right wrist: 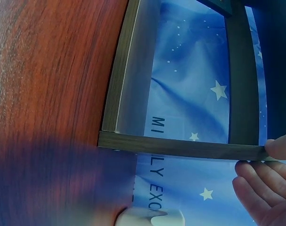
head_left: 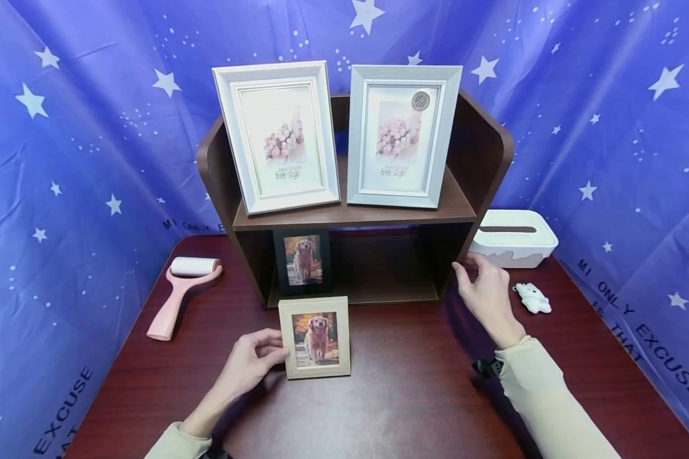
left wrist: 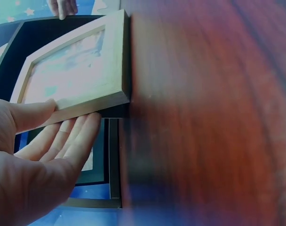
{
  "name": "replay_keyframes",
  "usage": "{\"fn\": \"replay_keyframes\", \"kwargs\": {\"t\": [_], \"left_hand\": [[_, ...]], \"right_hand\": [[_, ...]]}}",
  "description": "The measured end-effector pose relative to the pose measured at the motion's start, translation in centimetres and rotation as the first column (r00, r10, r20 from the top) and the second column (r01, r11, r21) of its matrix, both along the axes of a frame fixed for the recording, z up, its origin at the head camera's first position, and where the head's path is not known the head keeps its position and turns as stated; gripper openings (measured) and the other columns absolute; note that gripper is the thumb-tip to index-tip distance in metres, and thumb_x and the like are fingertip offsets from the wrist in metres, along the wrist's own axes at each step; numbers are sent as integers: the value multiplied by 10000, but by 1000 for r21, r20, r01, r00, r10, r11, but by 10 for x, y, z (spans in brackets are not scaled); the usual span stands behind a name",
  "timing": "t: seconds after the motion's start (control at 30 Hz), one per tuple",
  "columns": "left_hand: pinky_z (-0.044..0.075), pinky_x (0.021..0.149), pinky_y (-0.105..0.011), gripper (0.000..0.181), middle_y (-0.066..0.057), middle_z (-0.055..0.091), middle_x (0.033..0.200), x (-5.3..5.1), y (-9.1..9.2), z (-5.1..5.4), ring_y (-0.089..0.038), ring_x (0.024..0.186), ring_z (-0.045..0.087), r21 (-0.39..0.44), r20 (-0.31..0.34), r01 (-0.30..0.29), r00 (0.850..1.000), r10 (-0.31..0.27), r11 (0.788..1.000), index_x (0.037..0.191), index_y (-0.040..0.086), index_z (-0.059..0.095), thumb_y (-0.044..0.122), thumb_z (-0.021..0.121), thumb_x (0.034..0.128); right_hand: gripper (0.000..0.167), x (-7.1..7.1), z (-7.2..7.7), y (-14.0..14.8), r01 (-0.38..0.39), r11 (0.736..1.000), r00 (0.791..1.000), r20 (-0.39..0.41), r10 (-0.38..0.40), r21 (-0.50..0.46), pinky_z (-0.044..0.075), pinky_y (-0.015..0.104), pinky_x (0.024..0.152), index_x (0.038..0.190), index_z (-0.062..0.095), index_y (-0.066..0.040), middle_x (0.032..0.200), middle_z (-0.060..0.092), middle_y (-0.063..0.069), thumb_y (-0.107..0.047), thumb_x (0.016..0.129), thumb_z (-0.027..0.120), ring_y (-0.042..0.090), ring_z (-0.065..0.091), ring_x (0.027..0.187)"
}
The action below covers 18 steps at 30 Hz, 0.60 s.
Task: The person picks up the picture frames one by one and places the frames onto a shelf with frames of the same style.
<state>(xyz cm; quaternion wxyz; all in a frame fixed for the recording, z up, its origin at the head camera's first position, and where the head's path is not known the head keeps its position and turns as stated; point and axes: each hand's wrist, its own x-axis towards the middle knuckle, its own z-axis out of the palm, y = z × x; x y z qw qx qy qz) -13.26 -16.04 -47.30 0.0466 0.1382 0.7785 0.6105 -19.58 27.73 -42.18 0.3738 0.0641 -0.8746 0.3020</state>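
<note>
A beige photo frame [head_left: 316, 339] with a dog picture stands on the table in front of a dark brown two-tier shelf [head_left: 350, 221]. My left hand [head_left: 251, 360] pinches its left edge, the thumb on the front border and the fingers along the side and behind. At the shelf's right side panel [right wrist: 180, 146], my right hand [head_left: 487, 298] grips the front edge, with thumb inside and fingers outside. In the lower compartment, at its left, a black photo frame [head_left: 303, 260] holds a similar dog picture.
On the upper tier lean a white photo frame [head_left: 284, 137] and a grey one [head_left: 403, 137]. A pink lint roller [head_left: 178, 293] lies at the left. To the right are a white tissue box [head_left: 517, 239] and a small white plush toy [head_left: 533, 298]. Starry blue curtains surround the table.
</note>
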Motion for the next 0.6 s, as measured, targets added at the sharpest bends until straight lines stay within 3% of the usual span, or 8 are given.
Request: {"fn": "replay_keyframes", "kwargs": {"t": [0.43, 0.6], "left_hand": [[544, 696, -304, 179, -168, 678, 881, -6, -2, -4, -235, 783, 676, 39, -9, 66, 998, -66, 997, 1004, -77, 642, -44, 694, 836], [541, 686, -288, 183, -156, 678, 882, -7, -3, -3, -211, 786, 674, 26, 31, 79, 996, -79, 997, 1005, -67, 646, -30, 702, 834]], "right_hand": [[148, -2, 1, 1, -5, 1000, 1000, -15, 5, 6, 425, 443, 658, 895, 667, 23, 785, 681, 149, -102, 828, 709, 298, 640, 701], [154, 0, 1, 0, 3, 1000, 1000, 6, -3, -1, 425, 446, 671, 902, 666, 21, 794, 681, 150, -110, 833, 708, 301, 638, 713]]}}
